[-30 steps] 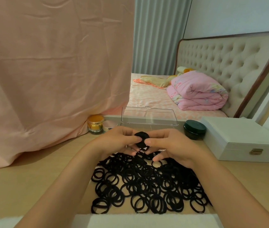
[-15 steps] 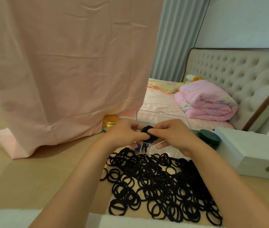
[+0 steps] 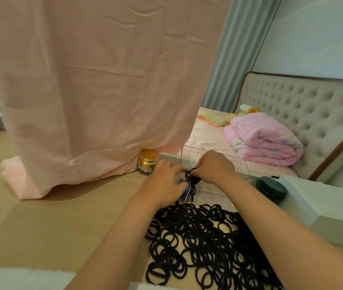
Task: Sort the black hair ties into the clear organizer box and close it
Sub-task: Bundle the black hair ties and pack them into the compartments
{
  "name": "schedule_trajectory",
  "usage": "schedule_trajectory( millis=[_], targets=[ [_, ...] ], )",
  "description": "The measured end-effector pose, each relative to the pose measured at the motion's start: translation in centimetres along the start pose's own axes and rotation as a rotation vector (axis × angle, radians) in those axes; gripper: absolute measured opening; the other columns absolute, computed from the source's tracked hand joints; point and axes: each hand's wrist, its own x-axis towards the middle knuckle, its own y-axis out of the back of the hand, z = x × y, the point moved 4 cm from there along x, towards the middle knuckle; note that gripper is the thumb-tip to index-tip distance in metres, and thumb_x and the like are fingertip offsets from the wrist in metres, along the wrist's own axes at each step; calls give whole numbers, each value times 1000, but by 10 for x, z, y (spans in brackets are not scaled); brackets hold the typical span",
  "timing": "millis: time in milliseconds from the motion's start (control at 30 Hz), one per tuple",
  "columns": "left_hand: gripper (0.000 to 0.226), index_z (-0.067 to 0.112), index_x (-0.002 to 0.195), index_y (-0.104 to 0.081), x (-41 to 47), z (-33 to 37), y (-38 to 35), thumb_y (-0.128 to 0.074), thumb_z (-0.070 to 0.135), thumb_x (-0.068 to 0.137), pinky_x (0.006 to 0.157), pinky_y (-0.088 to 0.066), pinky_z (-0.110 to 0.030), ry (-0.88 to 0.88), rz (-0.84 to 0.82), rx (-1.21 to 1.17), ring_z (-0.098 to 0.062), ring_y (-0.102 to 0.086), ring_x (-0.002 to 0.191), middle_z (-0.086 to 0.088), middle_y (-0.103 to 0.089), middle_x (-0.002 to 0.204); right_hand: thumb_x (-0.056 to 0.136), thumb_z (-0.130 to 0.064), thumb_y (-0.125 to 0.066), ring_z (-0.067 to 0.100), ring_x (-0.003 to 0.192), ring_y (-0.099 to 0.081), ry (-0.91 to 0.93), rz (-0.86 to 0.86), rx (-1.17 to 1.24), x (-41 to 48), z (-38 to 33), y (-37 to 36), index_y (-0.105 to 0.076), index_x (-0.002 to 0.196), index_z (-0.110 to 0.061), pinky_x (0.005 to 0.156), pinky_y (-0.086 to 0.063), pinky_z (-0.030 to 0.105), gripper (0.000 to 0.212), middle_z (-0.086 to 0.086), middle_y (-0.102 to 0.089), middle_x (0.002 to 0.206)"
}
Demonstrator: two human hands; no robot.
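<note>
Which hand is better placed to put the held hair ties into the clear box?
The right hand: its fingers pinch the hair ties above the open clear box; the left hand holds none.

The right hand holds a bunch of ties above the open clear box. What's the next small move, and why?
Probably lower the right hand and let its grip release the bundle of hair ties into the clear organizer box: the bundle hangs just over the open box, the lid stands upright behind, and the left hand rests against the box's left side.
</note>
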Motion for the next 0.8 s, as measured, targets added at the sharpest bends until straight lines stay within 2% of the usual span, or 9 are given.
schedule_trajectory(
  millis=[67,167,333,400,433,533,600,700,800],
  targets=[
    [54,29,146,-47,0,0,-4,-60,36,94,112,-33,-35,-10,-16,11,-17,-29,140,0,-48,139,82,-38,-73,21,71,-60,18,21,-162,2,-6,-4,-66,76,-15,57,-42,25,24,-3,-59,69],
    [52,32,145,-47,0,-3,-8,-59,38,95,110,-40,-38,9,-40,8,-20,-38,136,-1,-48,141,89,-23,-65,23,78,-57,21,-55,-285,5,-12,-15,-52,76,-16,64,-44,28,19,-1,-53,76],
    [49,41,145,-44,-1,-2,-12,-54,37,97,106,-43,-38,7,-53,13,-19,-37,133,1,-45,137,96,-17,-54,20,67,-49,110,-294,-220,13,-6,-21,-59,75,-4,60,-39,30,25,9,-56,76],
    [48,41,146,-44,-1,-2,-15,-51,38,98,107,-42,-39,17,-66,16,-18,-34,135,1,-43,137,101,-20,-52,22,81,-57,165,-397,-120,12,-1,-13,-72,104,2,73,-47,33,31,19,-68,102],
    [48,40,146,-44,0,-2,-16,-49,38,99,109,-40,-39,20,-71,16,-17,-32,136,1,-43,138,102,-21,-52,23,93,-61,180,-402,-64,10,2,-5,-72,120,-3,85,-51,36,32,16,-68,120],
    [47,40,147,-43,0,-2,-18,-47,37,100,113,-36,-39,22,-79,16,-17,-27,139,2,-41,140,101,-12,-49,21,122,-58,240,-292,44,0,6,16,-62,138,-12,106,-41,30,39,5,-57,146],
    [48,40,147,-43,0,-3,-18,-47,37,100,114,-35,-39,26,-83,13,-16,-25,141,3,-40,142,98,-10,-46,21,132,-54,300,-220,6,-9,9,18,-66,134,-18,110,-39,30,42,2,-60,144],
    [49,40,149,-41,0,-2,-18,-47,37,100,113,-35,-39,17,-82,11,-17,-25,141,2,-38,144,90,-32,-39,23,117,-60,400,-186,-195,-25,11,1,-77,112,-26,109,-38,40,44,1,-72,120],
    [51,41,147,-42,-1,1,-18,-52,33,97,114,-35,-38,-6,-80,21,-18,-25,141,1,-36,145,86,-39,-19,16,138,-42,490,-205,-333,-34,12,-27,-75,100,-24,122,-6,53,59,-5,-70,121]
  ],
)
